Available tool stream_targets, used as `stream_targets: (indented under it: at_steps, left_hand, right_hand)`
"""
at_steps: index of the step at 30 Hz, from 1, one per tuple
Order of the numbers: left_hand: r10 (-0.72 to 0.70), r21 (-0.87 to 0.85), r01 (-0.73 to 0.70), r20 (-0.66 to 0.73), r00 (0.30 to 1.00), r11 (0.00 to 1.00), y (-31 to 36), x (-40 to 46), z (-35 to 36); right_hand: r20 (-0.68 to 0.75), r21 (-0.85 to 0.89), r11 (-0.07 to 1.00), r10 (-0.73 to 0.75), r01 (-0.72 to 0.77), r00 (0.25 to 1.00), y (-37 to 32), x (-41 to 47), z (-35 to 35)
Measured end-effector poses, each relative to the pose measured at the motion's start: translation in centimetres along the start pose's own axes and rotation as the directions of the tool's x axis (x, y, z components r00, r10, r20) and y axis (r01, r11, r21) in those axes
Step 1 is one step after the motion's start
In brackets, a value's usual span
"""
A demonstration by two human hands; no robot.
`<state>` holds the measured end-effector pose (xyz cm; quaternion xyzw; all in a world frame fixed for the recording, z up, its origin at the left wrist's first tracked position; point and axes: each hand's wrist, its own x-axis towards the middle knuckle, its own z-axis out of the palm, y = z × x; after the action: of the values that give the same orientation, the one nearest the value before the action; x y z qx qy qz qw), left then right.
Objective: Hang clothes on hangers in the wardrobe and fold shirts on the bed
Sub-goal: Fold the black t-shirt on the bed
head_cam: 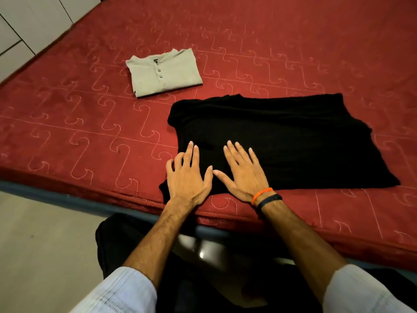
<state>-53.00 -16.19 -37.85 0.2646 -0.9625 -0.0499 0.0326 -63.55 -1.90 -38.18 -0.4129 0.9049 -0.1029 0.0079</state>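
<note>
Black shirt (282, 141) lies partly folded on the red mattress (67, 123), near edge, a bit right of centre — we see it as a wide dark slab, its left end bunched, its right end reaching out toward the right side of the bed. One small flap of it hangs over the near edge, just left of our left wrist.

Head view, the only one we have. Our left hand (188, 175) rests flat on the shirt's near left corner, fingers spread and straight, palm down; the outer fingers lie at the very edge of the cloth, touching the mattress or nearly so, hard to tell. Our right hand (242, 171) is flat on the shirt just beside it, fingers also spread and straight, thumb pointing left. The two thumbs almost meet, tips close together. Neither hand pinches or grips anything — both just press on the fabric.

Right wrist carries an orange band (261, 194) and a dark band (269, 200) next to it. White sleeves (126, 290) show at the bottom on both arms.

Farther back and to the left, well apart from the black one, a grey shirt (164, 73) sits folded into a neat rectangle, buttons facing up. White wardrobe panels (27, 23) at far left, pale floor (40, 233) near left.
</note>
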Motion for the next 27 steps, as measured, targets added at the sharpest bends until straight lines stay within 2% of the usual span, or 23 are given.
stream_targets:
  at_steps: [2, 6, 10, 12, 16, 20, 27]
  left_hand:
    - [-0.005, -0.010, 0.005, 0.012, 1.000, 1.000, 0.0, 0.0, -0.1]
    - [-0.007, -0.001, 0.007, 0.005, 1.000, 1.000, 0.1, 0.0, -0.2]
    - [-0.009, 0.012, 0.008, 0.019, 1.000, 1.000, 0.3, 0.1, -0.6]
    - [-0.018, 0.000, 0.018, 0.031, 0.999, 1.000, 0.9, 0.0, -1.0]
    - [-0.013, -0.046, 0.015, 0.048, 0.999, 0.999, 2.7, -0.1, -2.2]
    - [0.068, -0.123, -0.060, 0.064, 0.996, 0.991, 5.2, 0.3, -3.5]
    - [0.178, -0.242, -0.157, 0.068, 0.982, 0.957, 9.7, 1.9, -5.0]
  right_hand:
    - [0.037, 0.037, 0.998, 0.043, -0.044, 0.998, 0.2, 0.0, 0.0]
    - [0.010, 0.135, 0.990, 0.047, -0.048, 0.999, 0.2, 0.0, -0.4]
    - [-0.097, 0.335, 0.939, 0.112, -0.073, 0.989, 1.0, -1.1, -1.8]
    - [-0.141, 0.336, 0.939, 0.135, -0.081, 0.981, 1.9, -1.6, -2.6]
    - [-0.142, 0.312, 0.943, 0.170, -0.119, 0.975, 3.8, -2.7, -3.8]
    - [-0.183, 0.324, 0.934, 0.219, -0.151, 0.958, 5.5, -4.1, -5.1]
    - [-0.166, 0.279, 0.933, 0.281, -0.228, 0.945, 8.5, -5.7, -7.4]
